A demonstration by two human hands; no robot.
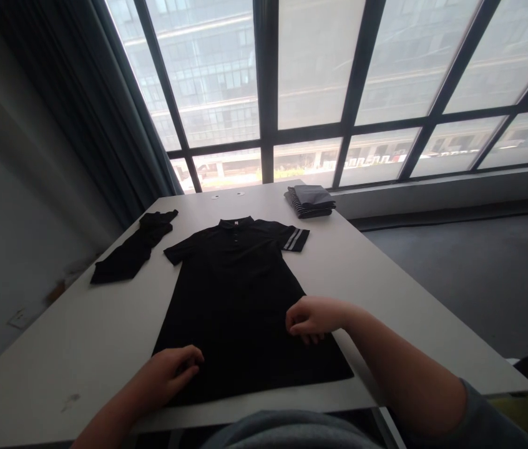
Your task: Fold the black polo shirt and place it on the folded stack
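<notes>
A black short-sleeved polo shirt [236,299] lies flat on the white table, collar toward the window and hem toward me. Two pale stripes cross its right-hand sleeve. Over the lower left side of the shirt is my left hand [177,371], loosely curled, with a gap between thumb and fingers. My right hand [308,318] hangs over the shirt's right edge, fingers bent and slightly apart. No cloth is lifted by either hand. Whether the fingertips touch the fabric is hard to tell.
Another black garment [135,249] lies loosely on the left of the white table [376,287]. A stack of folded clothes [311,201], grey on top with a striped one below, sits at the far right corner. Beyond stand a large window and a dark curtain [90,93].
</notes>
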